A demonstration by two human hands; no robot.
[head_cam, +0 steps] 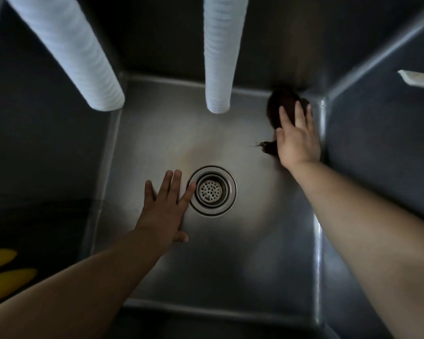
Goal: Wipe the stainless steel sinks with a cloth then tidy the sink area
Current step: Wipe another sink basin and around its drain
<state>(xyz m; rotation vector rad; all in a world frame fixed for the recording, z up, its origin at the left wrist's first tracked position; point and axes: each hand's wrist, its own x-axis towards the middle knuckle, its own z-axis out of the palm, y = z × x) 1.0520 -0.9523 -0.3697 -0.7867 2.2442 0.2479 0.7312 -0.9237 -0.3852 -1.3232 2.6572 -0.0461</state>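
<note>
The dark cloth (283,106) lay bunched at the sink's (230,253) 1 o'clock corner under the right hand (296,140), fingers straight, slightly apart, pressing. Likely soft and light; best palmed flat. The left hand (167,209) rested splayed beside the drain (213,190).

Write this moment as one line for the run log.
right hand: presses dark brown cloth into far right corner | left hand: flat on stainless steel sink floor beside round drain strainer | stage: wiping
</note>
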